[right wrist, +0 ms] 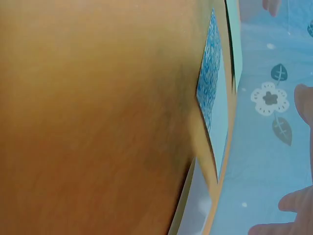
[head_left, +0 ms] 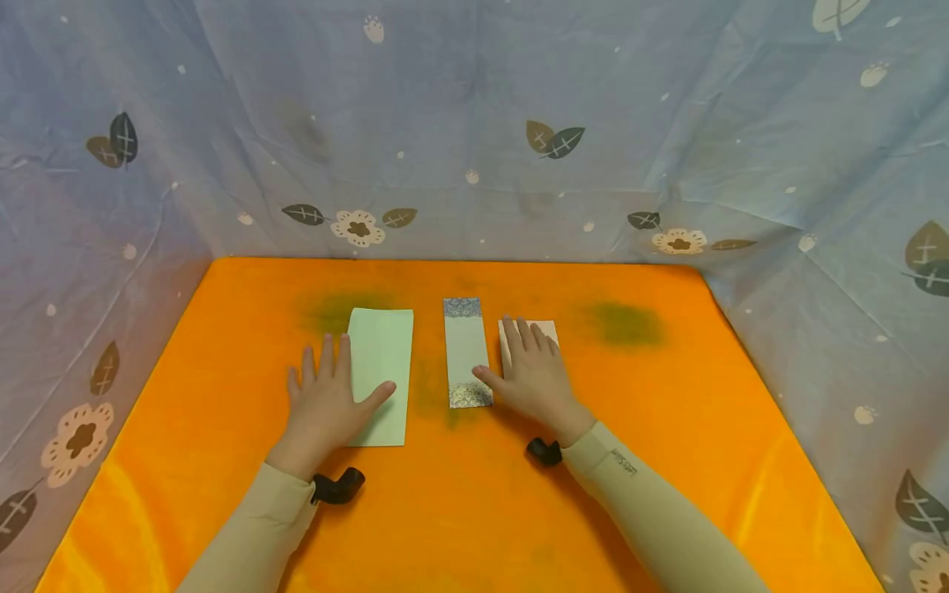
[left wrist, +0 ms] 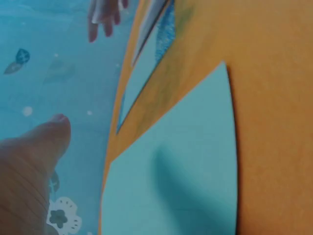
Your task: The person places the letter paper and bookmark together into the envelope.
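My left hand [head_left: 322,412] is held with its fingers spread, overlapping the left side of a pale green sheet of paper [head_left: 384,354]. In the left wrist view its thumb [left wrist: 44,142] stands off the green sheet [left wrist: 195,147], which carries a soft shadow. A narrow pale strip of paper [head_left: 465,350] with patterned bands at both ends lies in the middle. Over a smaller pale pinkish paper [head_left: 549,329] at the right, my right hand [head_left: 539,379] spreads its fingers and hides most of it. Its thumb tip overlaps the strip's edge. Neither hand grips anything.
The table is covered in orange cloth [head_left: 460,527]. A grey-blue curtain [head_left: 474,99] with leaves and flowers stands along the back and both sides. Each wrist wears a black camera mount, one left [head_left: 339,487] and one right [head_left: 544,452].
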{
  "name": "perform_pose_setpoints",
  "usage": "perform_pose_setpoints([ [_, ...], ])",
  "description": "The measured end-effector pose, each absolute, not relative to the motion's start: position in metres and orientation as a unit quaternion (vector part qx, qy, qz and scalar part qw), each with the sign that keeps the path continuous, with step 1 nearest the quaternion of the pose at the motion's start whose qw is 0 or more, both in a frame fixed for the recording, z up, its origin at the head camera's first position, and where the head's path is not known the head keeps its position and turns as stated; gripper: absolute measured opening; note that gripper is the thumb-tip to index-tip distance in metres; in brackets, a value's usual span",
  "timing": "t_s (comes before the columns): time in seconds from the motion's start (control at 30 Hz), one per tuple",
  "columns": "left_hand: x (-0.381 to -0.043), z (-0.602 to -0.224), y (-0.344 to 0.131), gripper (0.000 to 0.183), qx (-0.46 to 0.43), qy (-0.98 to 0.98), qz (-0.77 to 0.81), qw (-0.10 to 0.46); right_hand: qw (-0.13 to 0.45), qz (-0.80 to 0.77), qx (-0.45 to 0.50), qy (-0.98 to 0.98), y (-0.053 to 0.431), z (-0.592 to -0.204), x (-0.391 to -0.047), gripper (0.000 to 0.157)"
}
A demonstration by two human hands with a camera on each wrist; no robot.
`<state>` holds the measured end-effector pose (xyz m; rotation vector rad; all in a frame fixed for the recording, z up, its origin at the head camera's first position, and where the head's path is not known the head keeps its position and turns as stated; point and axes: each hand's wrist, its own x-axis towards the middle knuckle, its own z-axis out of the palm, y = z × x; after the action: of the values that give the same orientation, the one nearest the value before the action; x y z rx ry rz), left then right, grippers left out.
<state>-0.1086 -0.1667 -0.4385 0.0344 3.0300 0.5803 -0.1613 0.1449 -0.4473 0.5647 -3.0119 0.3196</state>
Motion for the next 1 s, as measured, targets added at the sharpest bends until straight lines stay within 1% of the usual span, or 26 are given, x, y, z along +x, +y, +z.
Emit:
perform_pose_setpoints([
  [0.13,-0.109,-0.436,-0.167,0.113,0.012,0.972,0.235,0.03,0.029,0.156,0.179,-0.971,0.137,-0.446,-0.161,0.096],
  [0.3,-0.111,-0.437,-0.17,0.111,0.022,0.955,0.297,0.002,0.019,0.211,0.168,-0.963,0.125,-0.445,-0.16,0.097],
  [0.4,-0.111,-0.438,-0.172,0.111,0.028,0.946,0.324,-0.003,0.02,0.231,0.167,-0.958,0.118,-0.446,-0.161,0.095],
  [0.57,-0.111,-0.437,-0.175,0.118,0.015,0.941,0.338,0.024,0.011,0.288,0.166,-0.943,0.108,-0.448,-0.163,0.085],
  [0.77,-0.11,-0.439,-0.179,0.122,-0.003,0.938,0.345,0.046,-0.028,0.399,0.154,-0.903,0.094,-0.445,-0.162,0.077],
  [1.0,-0.112,-0.443,-0.182,0.12,-0.012,0.937,0.343,0.061,-0.112,0.489,0.125,-0.856,0.082,-0.444,-0.163,0.074],
])
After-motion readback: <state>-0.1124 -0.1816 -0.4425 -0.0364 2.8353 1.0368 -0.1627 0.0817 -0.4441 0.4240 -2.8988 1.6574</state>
